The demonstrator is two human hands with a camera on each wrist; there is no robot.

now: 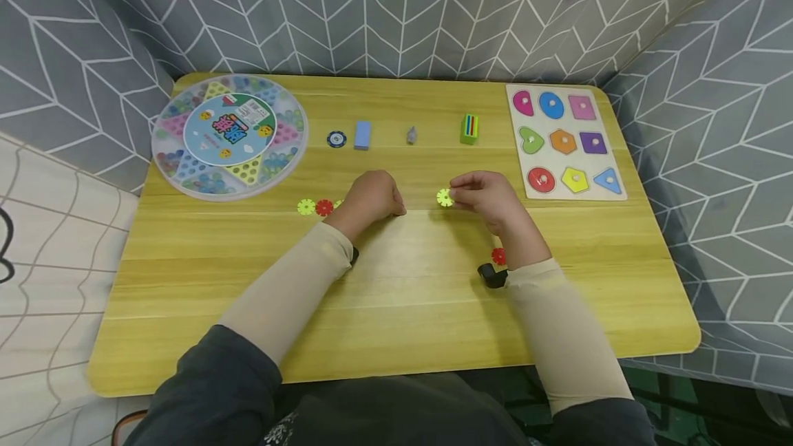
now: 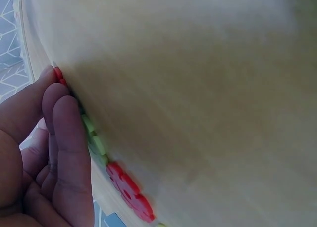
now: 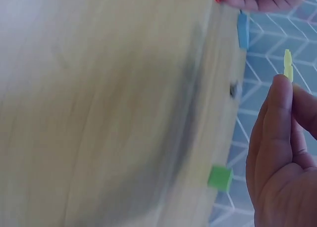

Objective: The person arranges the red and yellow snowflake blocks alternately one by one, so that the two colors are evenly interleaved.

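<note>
Yellow-green snowflake disc pinched in right hand; labels unreadable.

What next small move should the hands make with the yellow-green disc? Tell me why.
Probably carry the disc left toward the joined row of discs. The right hand pinches it just off the table, while the left hand rests at the row's end, so the two pieces are apart.
</note>
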